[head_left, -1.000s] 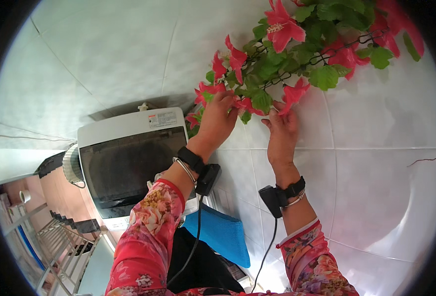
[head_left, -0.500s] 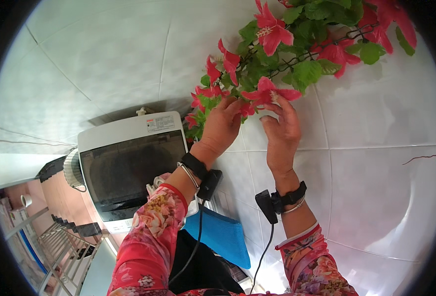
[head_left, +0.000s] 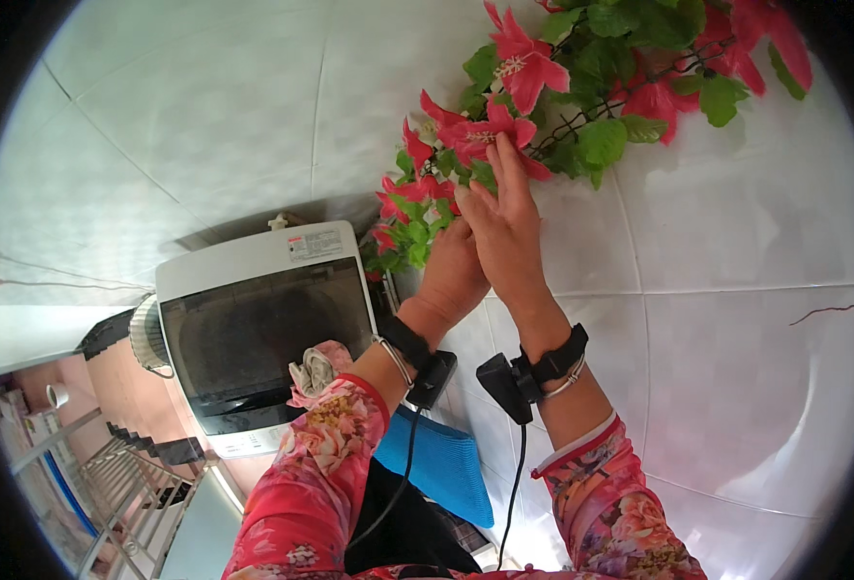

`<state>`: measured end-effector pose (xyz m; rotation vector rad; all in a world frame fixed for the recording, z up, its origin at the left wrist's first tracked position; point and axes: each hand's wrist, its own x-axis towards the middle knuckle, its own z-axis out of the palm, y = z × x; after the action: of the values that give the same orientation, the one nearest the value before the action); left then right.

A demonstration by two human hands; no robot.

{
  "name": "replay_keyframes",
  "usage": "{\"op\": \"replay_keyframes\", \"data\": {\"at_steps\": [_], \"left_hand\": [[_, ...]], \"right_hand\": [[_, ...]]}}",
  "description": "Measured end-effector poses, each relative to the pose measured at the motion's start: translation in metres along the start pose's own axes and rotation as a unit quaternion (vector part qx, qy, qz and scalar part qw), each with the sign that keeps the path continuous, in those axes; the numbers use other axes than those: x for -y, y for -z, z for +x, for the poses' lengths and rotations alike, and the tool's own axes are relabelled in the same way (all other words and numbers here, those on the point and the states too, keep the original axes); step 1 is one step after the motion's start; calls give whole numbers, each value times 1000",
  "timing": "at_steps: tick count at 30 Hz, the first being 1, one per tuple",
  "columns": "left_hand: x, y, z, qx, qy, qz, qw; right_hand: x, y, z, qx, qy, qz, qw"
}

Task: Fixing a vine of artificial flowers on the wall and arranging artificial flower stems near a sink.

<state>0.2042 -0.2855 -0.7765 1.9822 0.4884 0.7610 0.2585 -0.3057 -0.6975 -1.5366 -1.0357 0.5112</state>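
Note:
A garland of artificial pink-red flowers and green leaves (head_left: pixel 601 141) runs along the white tiled wall from upper right down to the centre. My right hand (head_left: pixel 509 237) reaches up with fingers stretched out, its fingertips against one pink flower (head_left: pixel 490 133). Just below and left of it, my left hand (head_left: pixel 451 275) is curled beside the garland's lower leaves. The right hand covers part of its fingers, so what they hold cannot be made out. Dark straps with small black boxes and thin bracelets circle both wrists.
A white washing machine (head_left: pixel 267 333) with a dark lid stands at left, a crumpled pink cloth (head_left: pixel 318 372) on it. A blue woven panel (head_left: pixel 441 464) lies below my arms. Metal racks (head_left: pixel 108 483) are at lower left, and a thin wire (head_left: pixel 823 311) pokes from the wall at right.
My right hand has moved left and up, and the flower at its fingertips has shifted the same way. My left hand has dropped a little and now sits partly behind the right.

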Motion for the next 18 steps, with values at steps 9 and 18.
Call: {"op": "replay_keyframes", "data": {"at_steps": [9, 18], "left_hand": [[3, -16, 0, 25, -27, 22, 999], [-14, -20, 1, 71, 6, -20, 997]], "right_hand": [[-5, 2, 17, 5, 13, -44, 999], [-2, 11, 25, -56, 29, -83, 995]]}}
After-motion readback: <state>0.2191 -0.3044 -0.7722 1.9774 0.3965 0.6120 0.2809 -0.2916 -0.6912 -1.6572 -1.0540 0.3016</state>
